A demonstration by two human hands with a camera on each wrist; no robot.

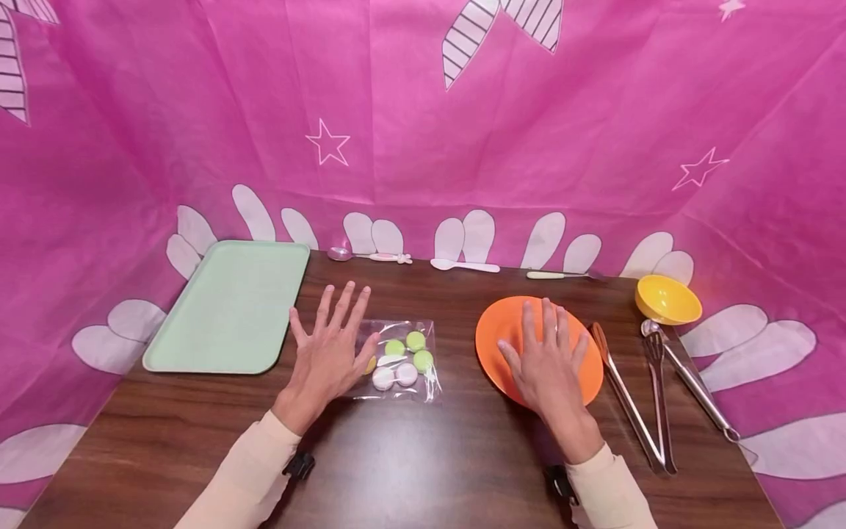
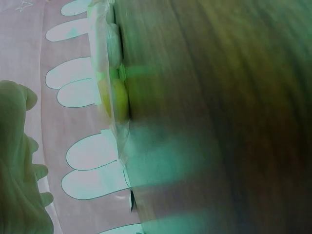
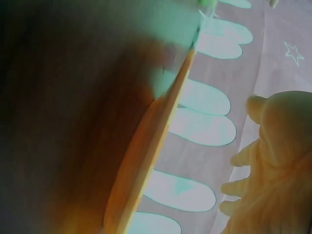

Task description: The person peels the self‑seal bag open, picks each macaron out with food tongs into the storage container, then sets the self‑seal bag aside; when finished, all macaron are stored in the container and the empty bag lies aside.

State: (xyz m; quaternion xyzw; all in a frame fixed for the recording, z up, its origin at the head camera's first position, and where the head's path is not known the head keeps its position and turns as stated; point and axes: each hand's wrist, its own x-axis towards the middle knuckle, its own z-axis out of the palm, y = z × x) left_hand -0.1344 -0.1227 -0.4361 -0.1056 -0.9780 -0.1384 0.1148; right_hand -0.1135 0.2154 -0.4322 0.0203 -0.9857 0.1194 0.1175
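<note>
My left hand (image 1: 328, 345) hovers flat with its fingers spread, just left of a clear plastic bag (image 1: 399, 358) that holds several green and white macarons. Its thumb reaches the bag's left edge. In the left wrist view the bag (image 2: 113, 73) shows edge-on beside the fingers (image 2: 19, 161). My right hand (image 1: 546, 357) is spread open over the orange plate (image 1: 500, 327), palm down. The right wrist view shows the plate's rim (image 3: 146, 146) and the hand's fingers (image 3: 273, 161) apart from it.
A mint green tray (image 1: 230, 305) lies at the left. Metal tongs (image 1: 634, 400) and a long spoon (image 1: 690, 378) lie right of the plate, with a yellow bowl (image 1: 666, 299) behind. Small spoons (image 1: 463, 265) line the table's back edge. Pink cloth walls surround the wooden table (image 1: 423, 455).
</note>
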